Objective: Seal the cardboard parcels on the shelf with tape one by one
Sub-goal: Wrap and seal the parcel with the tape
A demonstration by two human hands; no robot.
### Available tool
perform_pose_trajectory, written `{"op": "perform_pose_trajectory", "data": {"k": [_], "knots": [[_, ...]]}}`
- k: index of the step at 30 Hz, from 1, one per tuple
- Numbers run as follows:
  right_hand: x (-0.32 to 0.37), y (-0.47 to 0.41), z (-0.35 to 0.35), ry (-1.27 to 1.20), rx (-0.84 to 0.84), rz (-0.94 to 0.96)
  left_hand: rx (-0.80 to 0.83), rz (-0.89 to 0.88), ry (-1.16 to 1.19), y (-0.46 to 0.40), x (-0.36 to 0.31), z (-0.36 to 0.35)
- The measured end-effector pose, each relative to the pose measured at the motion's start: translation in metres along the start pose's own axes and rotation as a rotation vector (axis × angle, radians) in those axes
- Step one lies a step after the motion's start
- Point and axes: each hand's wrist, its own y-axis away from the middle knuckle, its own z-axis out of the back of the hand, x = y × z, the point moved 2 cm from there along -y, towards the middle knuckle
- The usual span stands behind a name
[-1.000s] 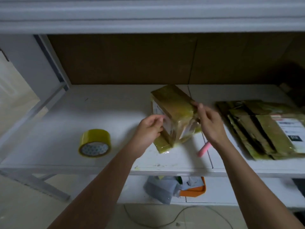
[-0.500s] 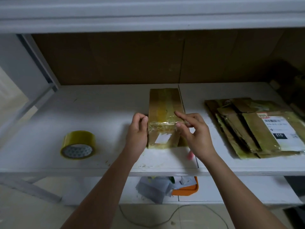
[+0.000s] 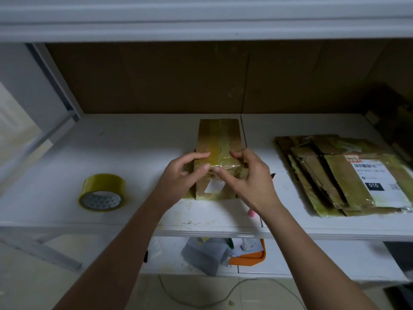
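Lying flat at frame centre on the white shelf, the taped parcel has both hands on it: left hand and right hand curl their fingers round its near end. A tape roll sits lower left; flat parcels are stacked at right.

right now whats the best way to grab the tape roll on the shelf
Take the tape roll across its yellow outer band, thumb on one side and fingers on the other, coming down from above with the left hand. It stands tilted with its open core facing forward, apart from the parcel.
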Motion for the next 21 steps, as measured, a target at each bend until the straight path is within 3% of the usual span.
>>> {"op": "perform_pose_trajectory", "data": {"k": [4, 10, 21], "knots": [[0.001, -0.001, -0.006, 0.085, -0.058, 0.01, -0.105, -0.026, -0.073, -0.003, 0.0, -0.007], [-0.004, -0.003, -0.001, 0.061, -0.008, 0.077, -0.141, -0.027, -0.074, -0.002, 0.006, -0.007], [-0.015, -0.012, 0.01, -0.089, 0.133, 0.053, 0.05, 0.081, 0.009, -0.006, 0.01, 0.009]]}}
